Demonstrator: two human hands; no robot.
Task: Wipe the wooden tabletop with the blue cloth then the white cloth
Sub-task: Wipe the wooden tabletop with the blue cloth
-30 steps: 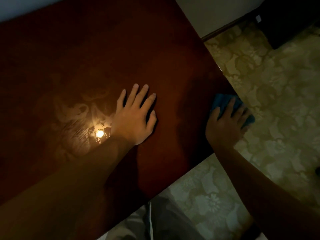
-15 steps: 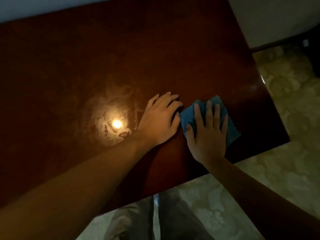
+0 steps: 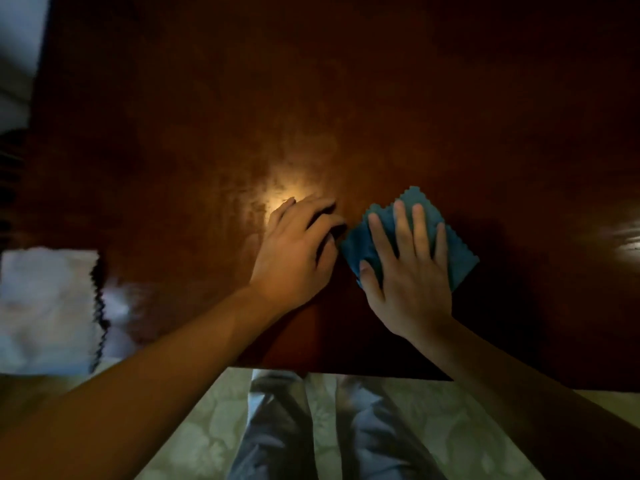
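Note:
The dark wooden tabletop (image 3: 346,98) fills most of the view, with a lamp glare near its middle. A blue cloth (image 3: 460,258) with zigzag edges lies flat on it near the front edge. My right hand (image 3: 405,268) presses on the cloth with straight, spread fingers. Just left of the cloth, my left hand (image 3: 298,251) rests on the bare wood, its fingers lightly bent and its fingertips close to the cloth's left corner. A white cloth (image 3: 45,306) with a zigzag edge lies at the table's front left, blurred.
The table's front edge (image 3: 346,372) runs just below my wrists. Below it are my trouser legs (image 3: 311,427) and a pale floral floor (image 3: 467,427). A light wall strip (image 3: 20,46) shows at the far left.
The view has swung so the table's front edge lies level, and the white cloth has come into view at left. Both hands stay side by side, the right still on the blue cloth.

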